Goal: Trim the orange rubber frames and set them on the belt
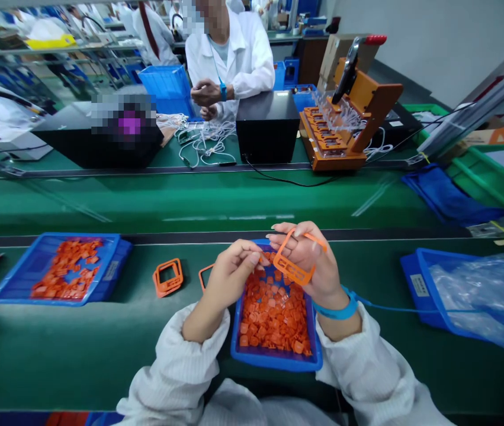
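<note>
My right hand (pixel 325 269), with a blue wrist strap (pixel 338 306) around its wrist, grips a thin orange plastic frame (pixel 294 269) with a large opening and small slots along one side. The frame is held tilted above a blue tray (pixel 277 362) full of small orange plastic pieces (pixel 273 313). Just left of the frame, my left hand (pixel 234 269) is closed, thumb and forefinger pinched together. What sits between those fingertips is too small to make out. Another orange frame (pixel 206 273) lies on the table, partly hidden behind my left hand.
Stacked orange frames (pixel 169 278) lie to the left, beside a blue tray (pixel 114 251) of orange pieces. At right stands a blue bin (pixel 429 307) with clear plastic bags. Across the green belt are black boxes (pixel 267 130), an orange lever fixture (pixel 344 118) and a co-worker (pixel 234 53).
</note>
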`<state>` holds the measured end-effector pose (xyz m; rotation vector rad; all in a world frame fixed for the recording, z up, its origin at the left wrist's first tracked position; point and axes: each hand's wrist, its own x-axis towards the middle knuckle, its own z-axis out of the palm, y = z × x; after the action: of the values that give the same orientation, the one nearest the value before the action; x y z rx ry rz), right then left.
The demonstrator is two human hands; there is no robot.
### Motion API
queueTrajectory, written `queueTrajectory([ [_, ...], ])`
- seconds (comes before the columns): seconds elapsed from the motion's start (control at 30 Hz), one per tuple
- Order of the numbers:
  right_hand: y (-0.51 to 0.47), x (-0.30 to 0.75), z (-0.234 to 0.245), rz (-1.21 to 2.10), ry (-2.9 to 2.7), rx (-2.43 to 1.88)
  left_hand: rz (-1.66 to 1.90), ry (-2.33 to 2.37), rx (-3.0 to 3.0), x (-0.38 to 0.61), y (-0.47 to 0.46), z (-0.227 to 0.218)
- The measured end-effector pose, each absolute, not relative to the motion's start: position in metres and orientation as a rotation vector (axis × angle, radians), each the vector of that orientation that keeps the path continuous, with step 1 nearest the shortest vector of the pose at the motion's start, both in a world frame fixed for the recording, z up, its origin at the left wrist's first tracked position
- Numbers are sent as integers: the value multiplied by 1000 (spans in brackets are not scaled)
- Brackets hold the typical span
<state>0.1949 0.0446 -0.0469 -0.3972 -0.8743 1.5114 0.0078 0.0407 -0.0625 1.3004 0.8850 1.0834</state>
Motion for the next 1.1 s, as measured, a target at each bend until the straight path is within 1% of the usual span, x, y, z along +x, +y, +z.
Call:
queueTrajectory([
  [0.1,42,188,-52,1409,-935,-413,1159,874,1138,16,38,-63],
  [0.27,33,171,-58,1140,-1056,-492,1229,734,751,43,24,-64],
  [0.47,30,162,-60,1013,-1078,-474,1243,690,599,58,15,-63],
  [0.63,24,163,-65,942,-1077,-540,1065,695,704,56,15,-69],
  [0.8,12,160,-66,937,-1088,-570,1128,758,933,53,14,-79],
  [0.93,8,160,-62,939,-1013,-586,1103,778,1095,47,13,-72],
  [1.1,5,163,-45,1025,-758,-591,1146,537,1181,46,1,-68],
])
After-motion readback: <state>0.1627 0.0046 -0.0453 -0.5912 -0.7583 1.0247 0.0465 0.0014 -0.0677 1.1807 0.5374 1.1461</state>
